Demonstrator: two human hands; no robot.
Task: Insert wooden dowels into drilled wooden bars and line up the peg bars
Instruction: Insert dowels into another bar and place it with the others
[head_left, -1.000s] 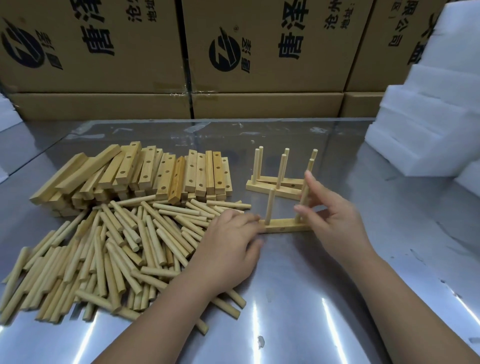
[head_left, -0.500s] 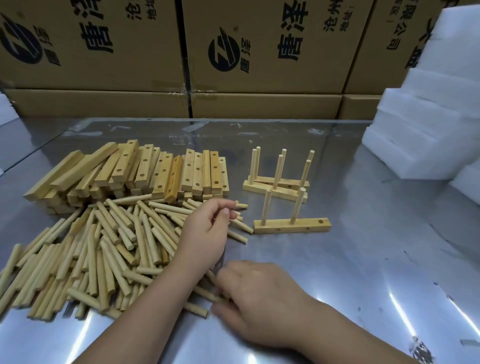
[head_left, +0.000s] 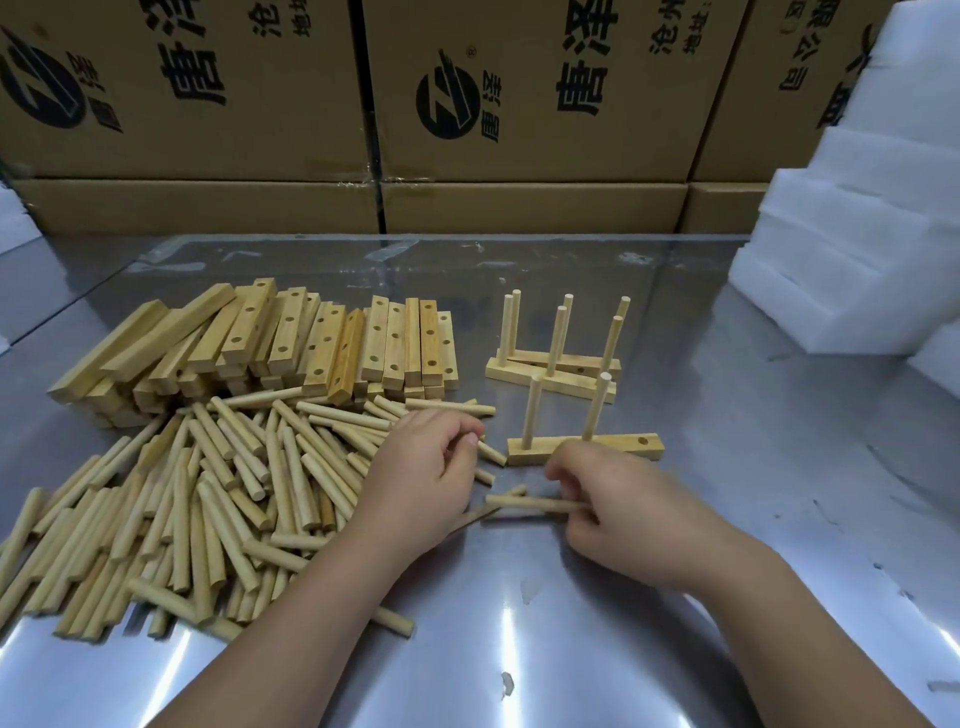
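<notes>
Dowels (head_left: 208, 493) lie in a big heap on the left side of the shiny surface (head_left: 753, 545). Behind the heap sit the bars (head_left: 322, 348) with holes in them, packed side by side. The left hand (head_left: 423, 473) rests at the right edge of the heap. Its fingers (head_left: 462, 428) are curled in close to the thumb, as if picking at a stick. I cannot tell if they hold one.

Next comes a single dowel (head_left: 524, 502). The right hand (head_left: 628, 514) pinches its right end with curled fingers. It lies flat, with its long way going from left to right.

Just behind the right hand is the peg bar (head_left: 631, 448). Its long way also goes left to right. Two pegs (head_left: 531, 415) stand up in it. The hole (head_left: 643, 442) near its right end has no peg yet.

That hole is the spot to aim for. It lies behind the held dowel and off to the right, and the right hand is the nearer hand. I think the dowel has to be tipped up on end before it can go down into the hole.

Farther back stand two done peg bars (head_left: 519, 370), close together but a bit crooked to each other. White foam (head_left: 857, 234) is piled at the far right.
</notes>
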